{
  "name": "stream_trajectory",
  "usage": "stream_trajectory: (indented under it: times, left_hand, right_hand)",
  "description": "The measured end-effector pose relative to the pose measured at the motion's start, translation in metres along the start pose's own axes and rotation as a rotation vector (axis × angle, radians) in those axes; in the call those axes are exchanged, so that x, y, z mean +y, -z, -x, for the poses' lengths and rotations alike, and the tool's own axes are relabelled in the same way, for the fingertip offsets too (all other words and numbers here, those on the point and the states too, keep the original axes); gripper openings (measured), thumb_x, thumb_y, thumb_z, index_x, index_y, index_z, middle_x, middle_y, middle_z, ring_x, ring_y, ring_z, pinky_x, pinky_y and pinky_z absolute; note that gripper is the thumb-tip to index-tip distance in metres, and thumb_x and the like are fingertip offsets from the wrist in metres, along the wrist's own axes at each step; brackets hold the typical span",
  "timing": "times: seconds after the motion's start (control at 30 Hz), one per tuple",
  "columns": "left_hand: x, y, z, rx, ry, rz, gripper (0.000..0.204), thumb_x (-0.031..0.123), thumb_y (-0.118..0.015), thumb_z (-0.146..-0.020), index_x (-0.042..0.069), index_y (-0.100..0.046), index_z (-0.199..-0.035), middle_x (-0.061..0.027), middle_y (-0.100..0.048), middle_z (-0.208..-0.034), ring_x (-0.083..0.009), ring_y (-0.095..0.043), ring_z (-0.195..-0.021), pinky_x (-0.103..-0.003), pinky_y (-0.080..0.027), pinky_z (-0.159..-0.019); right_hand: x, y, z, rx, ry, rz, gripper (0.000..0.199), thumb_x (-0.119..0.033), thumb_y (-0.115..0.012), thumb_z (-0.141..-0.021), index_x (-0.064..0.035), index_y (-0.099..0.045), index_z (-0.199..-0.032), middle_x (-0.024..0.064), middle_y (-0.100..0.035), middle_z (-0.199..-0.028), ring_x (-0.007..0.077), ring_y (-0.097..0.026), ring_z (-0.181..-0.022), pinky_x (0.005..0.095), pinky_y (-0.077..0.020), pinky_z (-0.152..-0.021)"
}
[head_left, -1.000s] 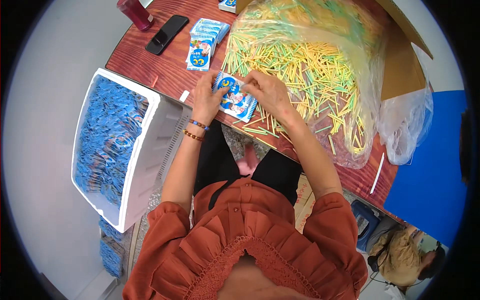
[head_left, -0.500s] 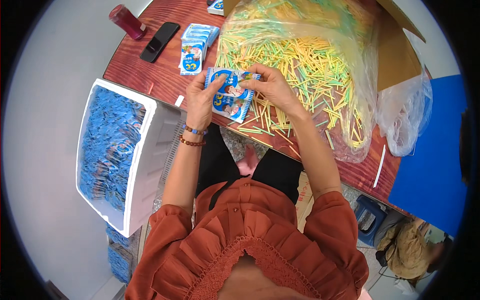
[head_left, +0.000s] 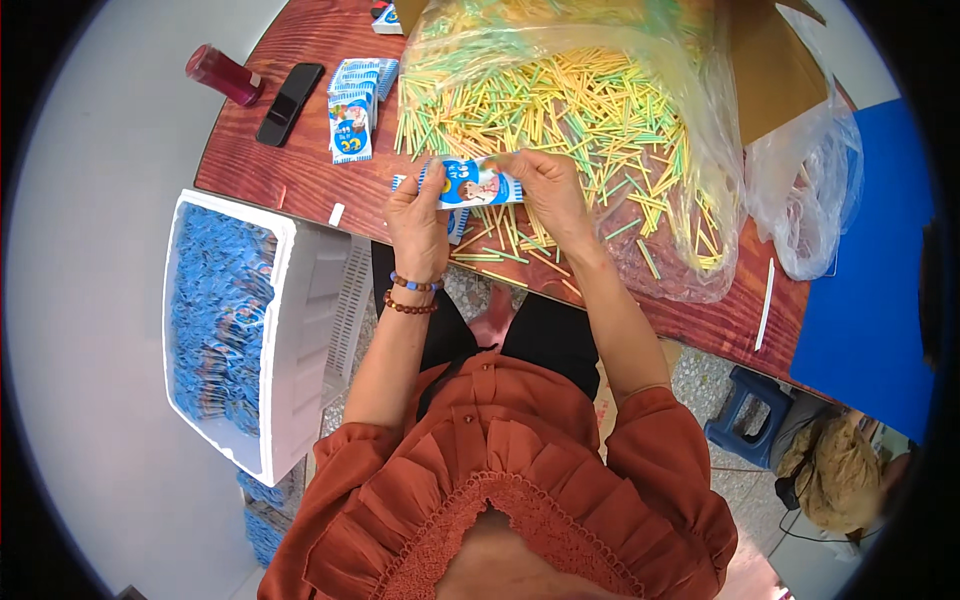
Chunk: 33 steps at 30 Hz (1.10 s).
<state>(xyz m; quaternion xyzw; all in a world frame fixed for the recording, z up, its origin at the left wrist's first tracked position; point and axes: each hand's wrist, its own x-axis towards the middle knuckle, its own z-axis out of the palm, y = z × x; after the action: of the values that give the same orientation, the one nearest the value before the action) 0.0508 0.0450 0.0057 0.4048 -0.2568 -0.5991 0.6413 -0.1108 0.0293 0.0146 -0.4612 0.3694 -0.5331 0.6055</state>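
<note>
Over the table's near edge, a small blue-and-white printed packet is stretched level between my two hands. My left hand is closed on its left end, thumb on top. At the opposite end my right hand pinches the packet with thumb and fingers. Part of another blue-and-white packet shows beneath it, by my left fingers; I cannot tell exactly how it is held. Loose yellow, green and orange thin sticks lie just beyond my hands, many inside a clear plastic bag.
An overlapping pile of packets sits left of the sticks, near a black phone and a red-filled bottle. A white foam box full of blue packets stands at left. On the right are a crumpled clear bag and a blue stool.
The packet between my hands has turned from upright to lying level, and now covers most of the other packet. My right hand has moved down slightly. The whole view has shifted a little.
</note>
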Motion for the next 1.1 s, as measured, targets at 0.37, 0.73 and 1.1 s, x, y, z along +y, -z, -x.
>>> stream_trajectory:
  times: [0.37,0.73,1.1]
  left_hand:
    - [-0.001,-0.012,0.001,-0.097,0.079,0.081,0.022,0.022,-0.058,-0.095,0.001,-0.065,-0.094,-0.0068,-0.068,-0.091,-0.0139,-0.065,-0.08,-0.032,-0.054,-0.073]
    - [-0.007,-0.023,0.003,-0.115,0.068,-0.084,0.028,0.024,-0.055,-0.097,0.0,-0.067,-0.087,-0.0044,-0.067,-0.082,-0.0084,-0.061,-0.07,-0.024,-0.05,-0.06]
    - [-0.011,-0.009,-0.004,-0.053,0.048,-0.133,0.027,0.026,-0.057,-0.096,0.004,-0.067,-0.084,-0.001,-0.065,-0.078,-0.0064,-0.057,-0.067,-0.023,-0.047,-0.056]
  right_hand:
    - [-0.03,0.025,0.006,-0.196,0.55,0.735,0.032,-0.001,-0.06,-0.077,-0.0072,-0.063,-0.108,0.0105,-0.051,-0.126,0.0291,-0.042,-0.125,0.041,-0.0307,-0.106]
    - [-0.029,0.034,0.004,-0.307,0.564,0.766,0.018,-0.016,-0.07,-0.079,-0.0094,-0.074,-0.095,0.0074,-0.053,-0.133,0.0286,-0.042,-0.128,0.0419,-0.0324,-0.106]
    - [-0.057,0.166,-0.02,0.119,0.271,1.438,0.032,-0.008,-0.062,-0.081,-0.0065,-0.064,-0.113,0.0111,-0.061,-0.119,0.0259,-0.05,-0.117,0.0384,-0.0378,-0.102]
